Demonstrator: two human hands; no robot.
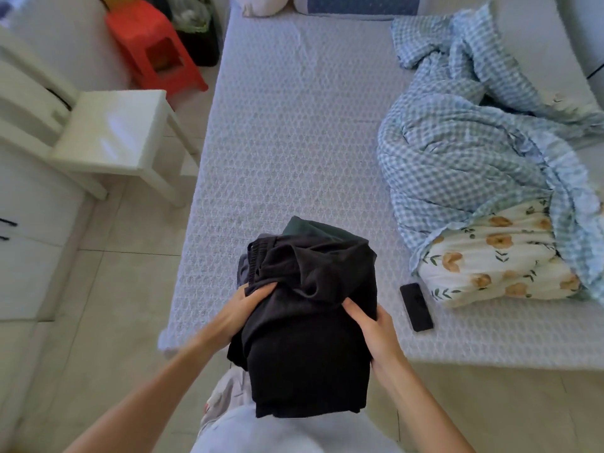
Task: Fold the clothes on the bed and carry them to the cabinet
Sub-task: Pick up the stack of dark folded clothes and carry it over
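Observation:
A stack of folded dark clothes (310, 338) is held between my hands above the near corner of the bed (287, 125). Black garments lie on top, with a dark green piece (313, 227) and a grey edge showing beneath at the far side. My left hand (240, 313) grips the stack's left side, thumb over the top fabric. My right hand (376, 331) clamps the right side, fingers pressed into the black cloth. A white cabinet (29, 230) with dark handles stands at the left edge of the view.
A black phone (416, 307) lies on the mattress right of the stack. A blue gingham quilt (474, 142) with a floral lining is bunched on the bed's right side. A white chair (111, 132) and a red stool (153, 44) stand on the tiled floor to the left.

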